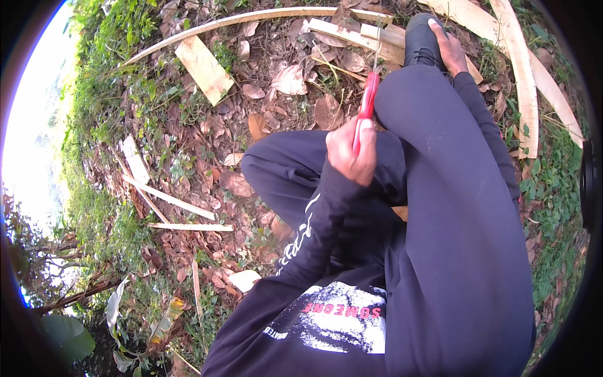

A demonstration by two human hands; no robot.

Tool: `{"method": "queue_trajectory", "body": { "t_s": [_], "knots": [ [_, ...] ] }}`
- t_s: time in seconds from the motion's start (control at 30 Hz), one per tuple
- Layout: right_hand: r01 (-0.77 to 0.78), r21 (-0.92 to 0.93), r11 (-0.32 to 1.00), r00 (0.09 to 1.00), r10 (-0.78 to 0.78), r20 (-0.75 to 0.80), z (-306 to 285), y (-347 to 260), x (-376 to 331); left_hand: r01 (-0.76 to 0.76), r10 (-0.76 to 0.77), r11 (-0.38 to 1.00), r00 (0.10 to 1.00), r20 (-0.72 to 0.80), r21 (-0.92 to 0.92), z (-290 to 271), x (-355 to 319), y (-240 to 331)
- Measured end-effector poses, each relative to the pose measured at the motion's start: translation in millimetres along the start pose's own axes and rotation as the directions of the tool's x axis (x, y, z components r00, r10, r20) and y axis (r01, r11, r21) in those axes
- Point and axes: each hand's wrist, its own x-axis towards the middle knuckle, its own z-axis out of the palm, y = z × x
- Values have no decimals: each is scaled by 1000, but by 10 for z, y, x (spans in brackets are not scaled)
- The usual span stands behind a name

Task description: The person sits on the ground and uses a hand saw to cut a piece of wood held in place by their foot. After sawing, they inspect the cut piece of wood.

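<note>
My left hand (pixel 352 149) is closed around the red handle of a saw (pixel 369 94), held in front of my bent knees. Its thin grey blade shows nearly edge-on, pointing away from me and across pale wooden strips (pixel 352 36) on the ground; the teeth cannot be made out. Beside the black shoe (pixel 422 44) on my right foot lies my right hand (pixel 450 49), reaching around the outside of the raised leg. One finger stretches along the shoe's side, and the other fingers are partly hidden. The shoe stands at the right end of the strips.
A long curved wooden strip (pixel 251 17) arches along the far side. Wide pale strips (pixel 524 88) lie at right. A flat board piece (pixel 205 69) and several thin sticks (pixel 169 200) rest among dry leaves (pixel 290 80) at left. Green plants (pixel 100 151) grow beyond.
</note>
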Motion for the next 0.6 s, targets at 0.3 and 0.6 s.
{"method": "queue_trajectory", "body": {
  "t_s": [0.3, 0.6],
  "knots": [
    [33, -29, 999, 999, -32, 21, -30, 128, 103, 42, -41, 998, 999, 25, -56, 70, -97, 163],
    [36, -32, 999, 994, -39, -100, 44, 117, 82, 21, -19, 999, 999, 46, -49, -105, -583, 82]
  ]
}}
